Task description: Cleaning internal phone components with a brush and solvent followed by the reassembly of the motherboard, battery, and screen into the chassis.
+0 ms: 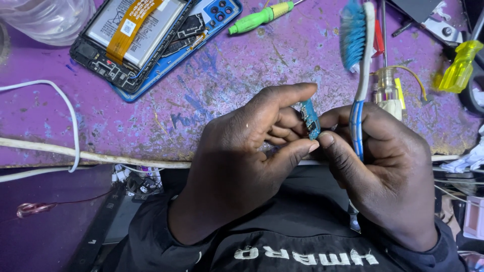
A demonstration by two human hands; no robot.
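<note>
Over the worn purple worktop (242, 85), close to its front edge, both hands are meeting around a small blue-green circuit board (309, 119). The left hand (247, 156) is pinching this little board: its thumb is pressing from below and its curled fingers are closing on it from above, so the board is standing on edge between them. The right hand (383, 171) is touching the lower end of the same board with its thumb tip, just against the left thumb. At the same time the right hand is gripping a white and blue plastic toothbrush (359, 75); its fingers are wrapped together around the handle, and the blue bristle head is pointing up and away from the person, above the board and not touching it.

Behind the hands, at the far left of the worktop, an opened blue smartphone (151, 40) is lying with its back removed, showing a silver battery and an orange flat cable. Near it a green-handled screwdriver (259, 17) is lying, well apart from the hands. A yellow transparent-handled screwdriver (460, 68) is resting at the far right. A white cable (70, 126) is curving over the left part of the worktop and running along its front edge. A small brass-coloured metal cylinder (386, 85) is standing just behind the right hand.
</note>
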